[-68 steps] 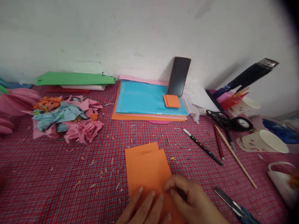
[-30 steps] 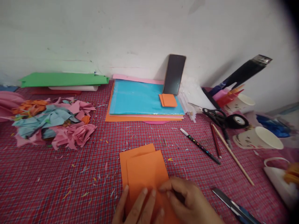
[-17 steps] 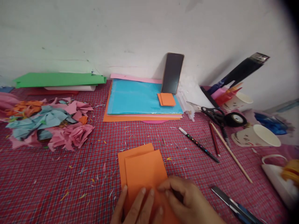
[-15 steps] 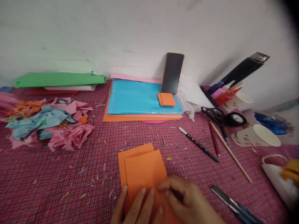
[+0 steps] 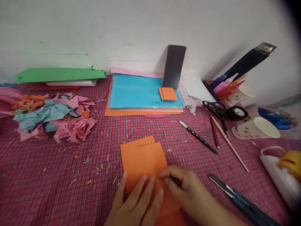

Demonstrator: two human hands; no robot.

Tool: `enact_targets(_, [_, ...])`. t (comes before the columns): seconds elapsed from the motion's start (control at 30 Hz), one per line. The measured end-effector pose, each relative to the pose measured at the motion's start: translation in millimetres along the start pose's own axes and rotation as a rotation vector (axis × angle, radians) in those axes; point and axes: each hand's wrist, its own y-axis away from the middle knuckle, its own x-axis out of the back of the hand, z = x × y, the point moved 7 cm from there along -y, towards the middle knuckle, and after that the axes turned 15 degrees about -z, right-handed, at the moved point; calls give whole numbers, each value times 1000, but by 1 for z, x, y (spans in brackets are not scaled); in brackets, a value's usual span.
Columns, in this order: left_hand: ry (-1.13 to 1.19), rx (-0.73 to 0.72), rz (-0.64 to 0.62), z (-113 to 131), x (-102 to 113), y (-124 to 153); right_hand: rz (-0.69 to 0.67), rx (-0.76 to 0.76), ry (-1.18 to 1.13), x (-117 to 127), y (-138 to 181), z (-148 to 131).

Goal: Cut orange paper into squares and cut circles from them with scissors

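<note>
A folded orange paper (image 5: 143,158) lies on the red checked tablecloth (image 5: 58,175) in front of me. My left hand (image 5: 136,201) rests flat on its near part, fingers stretched out and spread. My right hand (image 5: 185,191) is curled beside it, fingertips pinching the paper's right edge near the fold. The near end of the paper is hidden under both hands.
A stack of blue, pink and orange sheets (image 5: 141,95) with a small orange pad (image 5: 167,93) and a leaning phone (image 5: 174,66) lies at the back. Crumpled paper flowers (image 5: 54,117) sit left. Pencils (image 5: 198,137), scissors (image 5: 217,110), tape (image 5: 237,112), paper cups (image 5: 257,128) and a cutter (image 5: 235,196) lie right.
The view has tilted down a little, so more of both hands shows. The hands and the orange paper keep nearly the same pose.
</note>
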Motion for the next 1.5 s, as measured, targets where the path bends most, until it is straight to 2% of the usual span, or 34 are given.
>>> enact_targets(0.07, [109, 13, 0, -7, 18, -4, -21, 22, 7, 0, 0, -2])
enact_targets(0.13, [232, 65, -115, -17, 23, -12, -34, 51, 17, 1, -1, -4])
enact_targets(0.2, [316, 91, -227, -24, 21, -21, -30, 68, 41, 1, -2, -4])
enact_targets(0.3, [354, 70, -289, -29, 12, -31, -33, 87, 80, 2, -4, -6])
enact_targets(0.47, [177, -12, -218, -23, 4, -35, -2, 107, 160, 2, -5, -7])
enact_targets(0.63, [44, -39, -224, -14, 4, -29, 65, 115, 232, 2, -3, -6])
enact_targets(0.93, [89, -12, -229, -12, 7, -22, 151, 93, 280, 10, 9, -6])
enact_targets(1.07, [184, -24, -205, -17, 9, -24, 193, 86, 300, 10, 17, -4])
enact_targets(1.23, [208, 145, -156, -22, 11, -37, 232, 86, 319, 7, 24, -4])
enact_targets(1.37, [131, 301, -120, -7, 11, -44, 242, 82, 323, 8, 25, -5])
enact_targets(1.5, [24, 404, -145, 8, 11, -42, 226, 74, 332, 8, 26, -8])
